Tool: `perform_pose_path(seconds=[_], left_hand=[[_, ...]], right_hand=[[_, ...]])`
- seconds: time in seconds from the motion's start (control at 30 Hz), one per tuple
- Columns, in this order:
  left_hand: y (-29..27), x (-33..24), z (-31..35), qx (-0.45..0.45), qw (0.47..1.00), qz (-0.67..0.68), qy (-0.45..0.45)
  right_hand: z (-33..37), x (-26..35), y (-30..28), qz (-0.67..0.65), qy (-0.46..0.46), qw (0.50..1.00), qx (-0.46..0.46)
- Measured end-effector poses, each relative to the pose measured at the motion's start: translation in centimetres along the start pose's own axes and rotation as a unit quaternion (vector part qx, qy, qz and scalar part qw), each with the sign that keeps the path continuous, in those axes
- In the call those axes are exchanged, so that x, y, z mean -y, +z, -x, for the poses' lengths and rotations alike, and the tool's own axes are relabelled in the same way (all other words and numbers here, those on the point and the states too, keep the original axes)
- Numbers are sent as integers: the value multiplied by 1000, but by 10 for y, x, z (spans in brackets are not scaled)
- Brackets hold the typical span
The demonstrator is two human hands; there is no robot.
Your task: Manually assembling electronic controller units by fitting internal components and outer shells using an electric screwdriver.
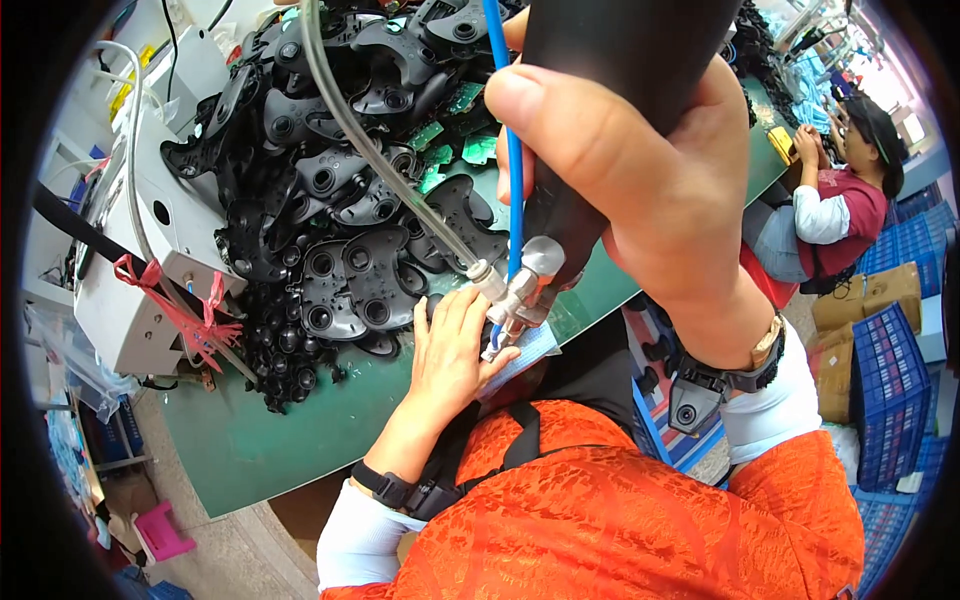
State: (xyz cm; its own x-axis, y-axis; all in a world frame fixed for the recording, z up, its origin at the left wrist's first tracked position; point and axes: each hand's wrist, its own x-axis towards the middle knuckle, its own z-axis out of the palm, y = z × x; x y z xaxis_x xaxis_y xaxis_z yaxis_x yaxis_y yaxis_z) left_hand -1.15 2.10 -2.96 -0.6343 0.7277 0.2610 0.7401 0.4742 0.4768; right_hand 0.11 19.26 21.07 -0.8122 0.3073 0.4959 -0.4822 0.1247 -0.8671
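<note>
A thick black power screwdriver is gripped in my right hand, its fingers wrapped round the body. The metal head of the screwdriver points down at the table edge, joined to a clear tube and a blue hose. My left hand lies beside that head, fingers stretched out and thumb close to the tip. Whatever is under the tip is hidden. Black game-controller shells lie just beyond my left fingers. Light-blue pleated material shows beneath the metal head.
Controller shells pile up across the green table, with green circuit boards among them. Small black round parts lie at the left, near a white machine box. A person sits at the right, near blue crates and cardboard boxes.
</note>
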Motion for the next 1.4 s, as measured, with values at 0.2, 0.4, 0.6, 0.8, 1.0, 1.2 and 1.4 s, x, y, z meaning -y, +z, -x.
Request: perform_pose_path(seconds=[0.2,0.4,0.6,0.8,1.0,1.2,1.4], left_hand=[[0,0,0,1,1000,4,-1],[0,0,0,-12,1000,2,1],[3,-1,0,-4,1000,4,1],[10,6,9,13,1000,-5,9],[2,-2,1,-50,998,23,-11],[2,2,3,-43,993,96,-51],[4,6,2,-49,991,121,-39]], right_hand=[[0,-20,1,-29,-10,999,21],[7,-39,-1,-59,-19,997,42],[11,-56,-2,-85,-29,994,62],[24,-38,8,21,-16,997,77],[5,-5,2,-25,-17,998,62],[2,-2,11,-50,-27,995,83],[12,-15,27,-47,-16,997,57]])
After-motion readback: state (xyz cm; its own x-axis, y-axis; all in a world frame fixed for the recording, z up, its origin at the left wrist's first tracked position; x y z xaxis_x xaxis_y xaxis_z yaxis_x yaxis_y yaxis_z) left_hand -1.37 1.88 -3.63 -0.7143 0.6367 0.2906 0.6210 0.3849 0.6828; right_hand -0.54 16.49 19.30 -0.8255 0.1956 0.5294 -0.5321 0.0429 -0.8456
